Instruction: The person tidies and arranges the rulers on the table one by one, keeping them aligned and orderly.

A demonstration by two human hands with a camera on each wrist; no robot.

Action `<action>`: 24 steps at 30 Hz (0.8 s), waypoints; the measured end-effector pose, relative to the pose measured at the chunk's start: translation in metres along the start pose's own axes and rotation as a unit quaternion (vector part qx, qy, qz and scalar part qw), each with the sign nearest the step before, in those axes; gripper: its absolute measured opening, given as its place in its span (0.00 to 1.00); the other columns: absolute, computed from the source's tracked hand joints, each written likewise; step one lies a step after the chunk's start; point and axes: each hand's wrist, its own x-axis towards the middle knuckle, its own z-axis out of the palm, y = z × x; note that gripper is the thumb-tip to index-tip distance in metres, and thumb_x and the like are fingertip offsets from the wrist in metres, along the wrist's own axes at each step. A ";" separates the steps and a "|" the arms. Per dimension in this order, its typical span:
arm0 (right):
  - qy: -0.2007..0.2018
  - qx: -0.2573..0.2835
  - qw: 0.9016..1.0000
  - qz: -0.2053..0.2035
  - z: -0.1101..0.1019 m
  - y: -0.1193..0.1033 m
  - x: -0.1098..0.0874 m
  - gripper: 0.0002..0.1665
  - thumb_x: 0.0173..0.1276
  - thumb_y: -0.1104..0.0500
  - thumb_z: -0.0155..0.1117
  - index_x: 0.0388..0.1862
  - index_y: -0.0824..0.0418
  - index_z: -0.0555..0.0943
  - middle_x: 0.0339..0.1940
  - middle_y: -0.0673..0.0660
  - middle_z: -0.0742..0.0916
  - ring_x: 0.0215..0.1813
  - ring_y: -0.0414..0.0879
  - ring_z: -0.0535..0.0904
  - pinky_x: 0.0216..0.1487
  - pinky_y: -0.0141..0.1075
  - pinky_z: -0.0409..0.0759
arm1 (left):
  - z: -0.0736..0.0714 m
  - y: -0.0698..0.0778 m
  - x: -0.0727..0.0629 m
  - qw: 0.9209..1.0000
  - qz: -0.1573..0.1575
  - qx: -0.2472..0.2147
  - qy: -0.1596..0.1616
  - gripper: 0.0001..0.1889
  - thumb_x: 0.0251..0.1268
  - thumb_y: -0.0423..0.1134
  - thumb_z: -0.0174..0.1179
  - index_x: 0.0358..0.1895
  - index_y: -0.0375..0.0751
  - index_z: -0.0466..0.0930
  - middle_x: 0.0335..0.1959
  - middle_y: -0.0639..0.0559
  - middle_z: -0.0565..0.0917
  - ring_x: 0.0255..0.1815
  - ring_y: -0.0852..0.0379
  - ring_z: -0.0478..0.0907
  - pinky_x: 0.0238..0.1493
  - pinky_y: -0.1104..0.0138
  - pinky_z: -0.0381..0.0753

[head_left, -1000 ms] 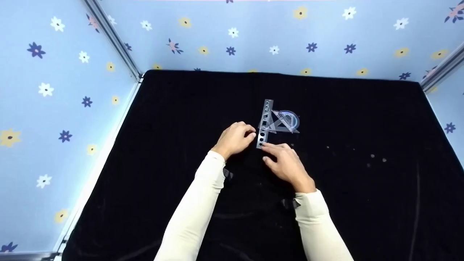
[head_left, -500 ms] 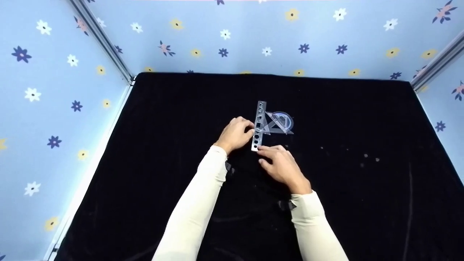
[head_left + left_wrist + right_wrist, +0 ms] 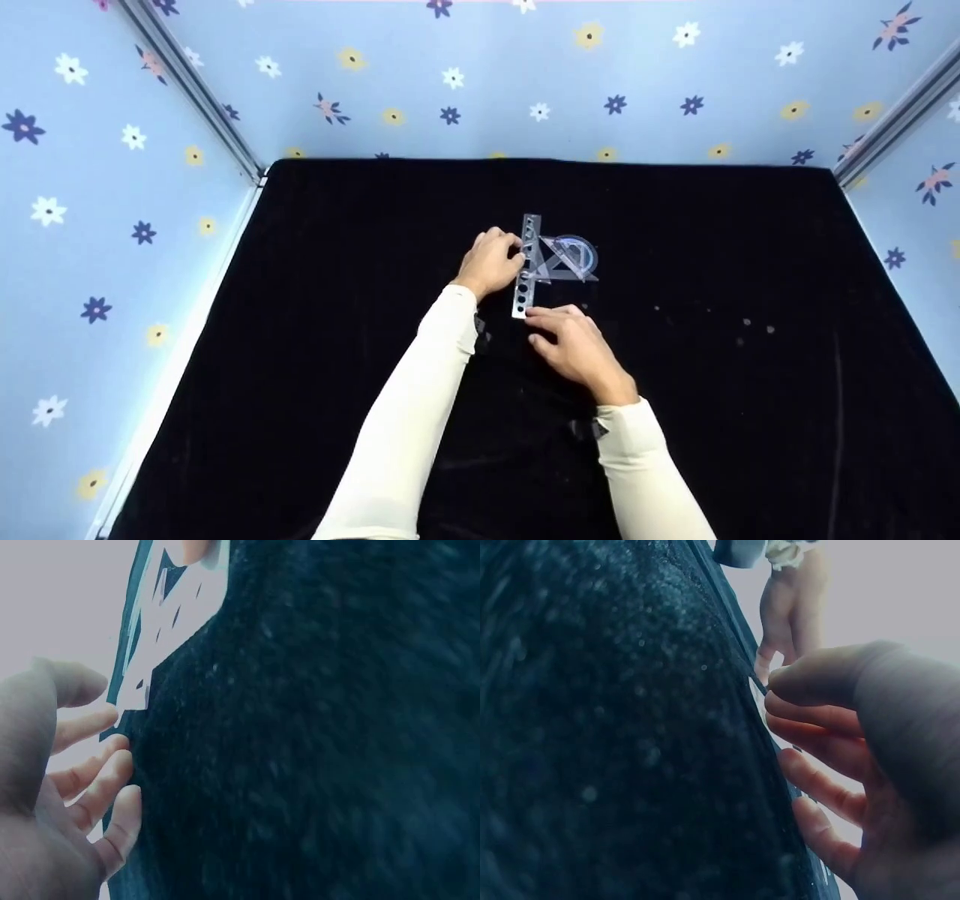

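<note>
A clear plastic ruler with a row of cut-out shapes lies lengthwise away from me on the black cloth. Against its right side, partly overlapping, are clear set squares and a round-edged protractor. My left hand is at the ruler's left edge, near its middle, fingers loosely bent; whether the fingertips touch it is unclear. My right hand has its extended fingertips on the ruler's near end. In the left wrist view the left fingers are relaxed and spread. The right wrist view shows the right fingers loosely extended.
Black cloth covers the table, with small pale specks to the right. Blue flowered panels stand at the back and both sides, with metal posts at the corners.
My left hand has moved forward along the ruler and closer to its left edge. The right fingertips stay at the near end. The whole head view has shifted slightly.
</note>
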 end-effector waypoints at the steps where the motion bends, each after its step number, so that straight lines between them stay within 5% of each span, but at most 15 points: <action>1: 0.002 0.000 1.000 -0.002 0.000 0.000 0.001 0.19 0.71 0.58 0.67 0.58 0.58 0.88 0.65 0.52 0.87 0.63 0.54 0.83 0.65 0.54 0.78 | 0.000 0.000 0.002 1.000 -0.002 -0.002 0.002 0.19 0.74 0.46 0.56 0.63 0.47 0.83 0.61 0.47 0.79 0.65 0.47 0.75 0.64 0.52 0.78; 8: 0.001 -0.011 1.000 -0.003 -0.001 -0.001 0.000 0.17 0.72 0.57 0.67 0.57 0.58 0.90 0.65 0.51 0.88 0.63 0.53 0.83 0.64 0.56 0.78 | 0.004 0.001 0.014 0.999 -0.030 -0.021 0.010 0.21 0.74 0.47 0.57 0.67 0.51 0.80 0.65 0.50 0.78 0.67 0.49 0.77 0.64 0.52 0.79; 16: -0.009 -0.014 1.000 0.000 0.003 -0.002 -0.001 0.16 0.73 0.57 0.65 0.55 0.59 0.90 0.65 0.52 0.87 0.63 0.53 0.82 0.65 0.56 0.77 | 0.007 0.004 0.019 0.997 -0.076 0.001 -0.026 0.29 0.76 0.53 0.53 0.79 0.61 0.68 0.69 0.48 0.70 0.69 0.47 0.74 0.66 0.50 0.76; 24: -0.002 -0.012 1.000 0.001 -0.001 -0.001 -0.001 0.15 0.72 0.58 0.66 0.52 0.59 0.91 0.64 0.51 0.88 0.63 0.53 0.82 0.65 0.55 0.77 | 0.002 0.010 0.027 0.995 -0.083 0.011 -0.056 0.31 0.79 0.55 0.50 0.82 0.64 0.60 0.71 0.48 0.68 0.68 0.45 0.75 0.67 0.51 0.74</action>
